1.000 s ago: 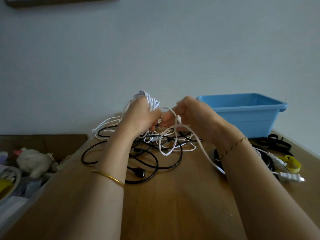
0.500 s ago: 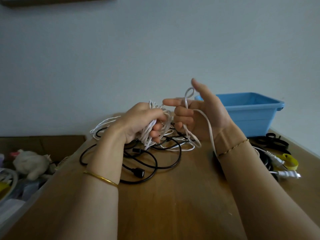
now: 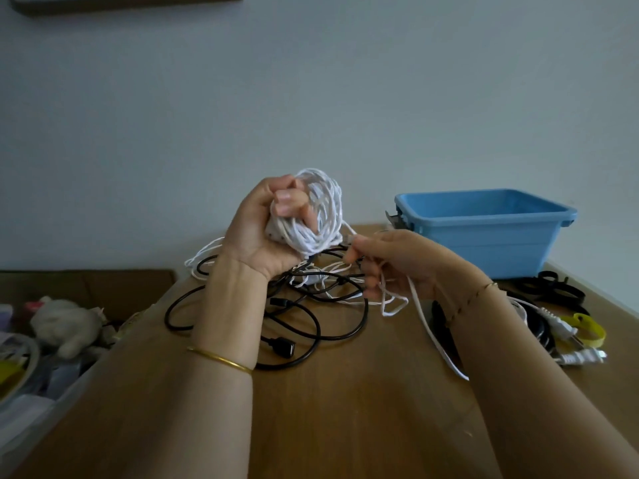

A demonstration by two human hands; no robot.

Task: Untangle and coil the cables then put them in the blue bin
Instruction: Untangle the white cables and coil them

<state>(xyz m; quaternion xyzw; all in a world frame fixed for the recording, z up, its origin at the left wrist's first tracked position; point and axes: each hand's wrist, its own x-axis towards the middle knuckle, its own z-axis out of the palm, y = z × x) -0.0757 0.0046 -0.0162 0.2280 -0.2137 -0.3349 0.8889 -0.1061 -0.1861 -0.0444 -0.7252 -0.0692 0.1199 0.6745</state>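
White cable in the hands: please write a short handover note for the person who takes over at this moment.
Left hand: grips the partly wound coil of thin white cable, raised above the wooden table.
Right hand: pinches a loose white strand that trails down to the table.
Thin black cable: tangled on the table below the hands, white loops mixed in.
Blue plastic bin: on the table, far right; no cable shows inside, floor hidden.
Done: part of the white cable coiled.
To do: finish winding, free and coil the black cable, put both in the bin.

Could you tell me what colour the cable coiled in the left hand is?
The cable is white; head view.
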